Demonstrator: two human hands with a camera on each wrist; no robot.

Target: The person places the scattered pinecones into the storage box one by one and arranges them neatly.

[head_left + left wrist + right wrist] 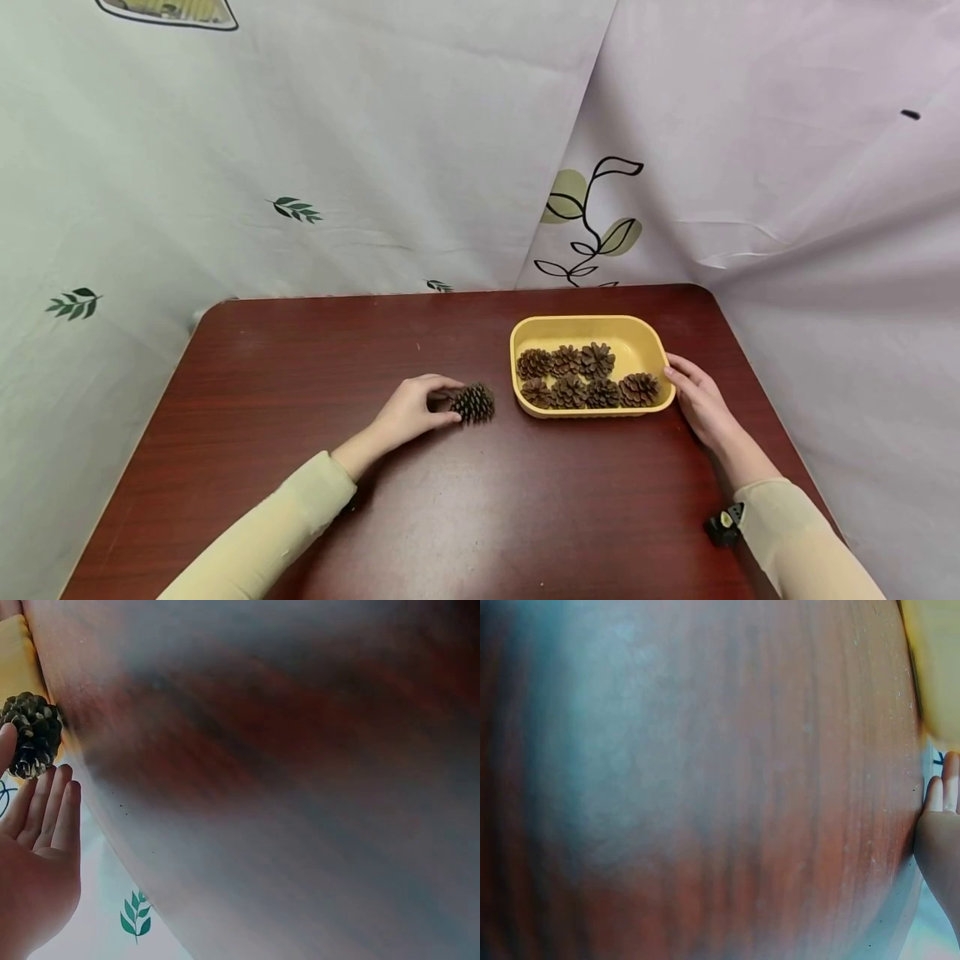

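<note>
Head view: left hand (411, 410) flat-ish on dark wood table (450, 517), forearm angled in from lower left, fingers curved over and thumb under loose pine cone (473, 403), fingertips touching it. Cone on table just left of yellow tray (525, 333), apart from its wall. Right hand (697, 398) extended, fingers nearly straight, resting against right end of tray, nothing held. Seven cones inside tray (585, 377), packed toward front. Left wrist view: fingers (52, 806) fairly straight beside cone (31, 735), grip not closed. Right wrist view: mostly blurred tabletop, fingertips (943, 787) at frame edge.
</note>
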